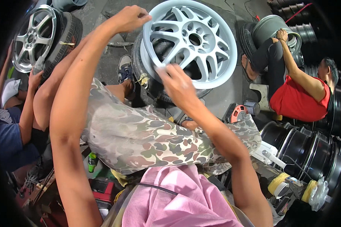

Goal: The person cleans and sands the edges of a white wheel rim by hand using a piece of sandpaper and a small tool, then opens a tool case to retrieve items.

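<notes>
A pale silver-white multi-spoke wheel rim (226,45) lies face up on a black tyre (137,47). My left hand (133,17) is at the rim's upper-left edge, its fingers curled; whether they grip the edge or something small is unclear. My right hand (175,81) is at the rim's lower-left edge, fingers bent and blurred at the tips, with whatever they hold too indistinct to name. A ragged pale scrap (143,80) hangs on the tyre below the rim.
A co-worker in red (299,98) sits at right by a grey rim (269,26); another in blue (7,125) holds a chrome wheel (33,34) at left. Black rims (303,151) stand lower right. A red-and-black tool (238,111), a can (251,107) and a green bottle (92,162) sit nearby.
</notes>
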Available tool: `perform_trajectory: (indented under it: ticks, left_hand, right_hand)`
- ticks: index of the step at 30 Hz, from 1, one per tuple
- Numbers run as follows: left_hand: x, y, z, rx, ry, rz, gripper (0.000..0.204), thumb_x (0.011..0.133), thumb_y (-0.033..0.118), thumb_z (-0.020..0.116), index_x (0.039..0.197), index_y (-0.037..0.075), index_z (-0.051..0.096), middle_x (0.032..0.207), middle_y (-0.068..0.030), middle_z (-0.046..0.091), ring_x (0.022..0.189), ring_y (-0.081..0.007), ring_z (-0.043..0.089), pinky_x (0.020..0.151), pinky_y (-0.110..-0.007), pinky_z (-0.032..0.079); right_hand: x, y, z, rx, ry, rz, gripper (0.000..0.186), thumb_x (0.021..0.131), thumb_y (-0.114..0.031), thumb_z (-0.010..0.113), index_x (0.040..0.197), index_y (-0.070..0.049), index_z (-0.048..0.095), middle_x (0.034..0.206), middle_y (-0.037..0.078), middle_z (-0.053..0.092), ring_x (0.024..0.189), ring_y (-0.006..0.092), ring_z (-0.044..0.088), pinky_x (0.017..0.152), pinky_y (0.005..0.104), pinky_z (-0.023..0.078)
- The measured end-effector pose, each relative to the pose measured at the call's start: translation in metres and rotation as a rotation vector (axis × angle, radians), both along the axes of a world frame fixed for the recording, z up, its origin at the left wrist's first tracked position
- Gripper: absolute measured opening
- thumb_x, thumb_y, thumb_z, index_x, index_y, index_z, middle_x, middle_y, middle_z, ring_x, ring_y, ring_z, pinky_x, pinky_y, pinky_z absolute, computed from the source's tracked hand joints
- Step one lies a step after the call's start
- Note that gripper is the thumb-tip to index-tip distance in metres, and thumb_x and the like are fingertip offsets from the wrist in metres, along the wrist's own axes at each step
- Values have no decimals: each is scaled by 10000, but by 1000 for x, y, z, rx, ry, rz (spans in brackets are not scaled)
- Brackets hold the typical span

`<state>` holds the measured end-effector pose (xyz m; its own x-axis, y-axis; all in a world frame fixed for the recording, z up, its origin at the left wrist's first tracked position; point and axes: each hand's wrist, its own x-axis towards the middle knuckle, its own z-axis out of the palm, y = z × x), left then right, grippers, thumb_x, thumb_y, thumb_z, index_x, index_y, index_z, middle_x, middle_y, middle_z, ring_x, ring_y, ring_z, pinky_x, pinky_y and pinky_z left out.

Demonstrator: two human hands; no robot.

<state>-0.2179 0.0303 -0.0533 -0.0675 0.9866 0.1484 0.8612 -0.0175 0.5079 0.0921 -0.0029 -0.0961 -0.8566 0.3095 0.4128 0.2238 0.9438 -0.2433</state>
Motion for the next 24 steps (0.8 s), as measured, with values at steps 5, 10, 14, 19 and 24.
perform_trajectory:
  ticks: [5,10,14,19,24]
  left_hand:
    - [36,3,20,-98,10,-89,414,1019,358,633,1178,-13,728,1036,-243,750,948,-398,727,851,-456,548]
    - [56,-38,20,-131,-3,-100,324,991,295,672,1052,-11,761,1028,-224,716,967,-409,687,859,-471,534]
    - [95,-54,13,-246,121,-240,309,997,254,646,929,-33,736,1026,-213,679,972,-411,678,879,-492,540]
    - [151,-77,-18,-181,239,-404,314,930,283,724,986,-26,713,1069,-167,664,1022,-359,669,900,-460,538]
    - [160,-82,-25,-110,510,-438,331,907,271,746,1092,2,695,1138,-123,644,1134,-282,627,1012,-499,491]
  right_hand:
    - [-92,30,-4,-29,86,-224,202,743,23,647,944,25,677,1078,181,615,1020,343,593,888,440,540]
    - [45,-7,-4,-184,49,-116,305,831,8,669,1131,2,722,1119,159,667,1058,360,647,939,441,550]
    - [161,56,11,-83,-150,-339,293,823,75,623,1081,14,747,1062,149,705,1045,347,675,909,454,562]
    - [109,27,19,-175,-99,-321,182,874,13,626,1017,-18,734,976,168,684,910,380,673,825,475,557]
    - [131,83,24,-61,-299,-191,138,856,-3,601,951,-23,700,909,153,677,938,378,684,812,500,547]
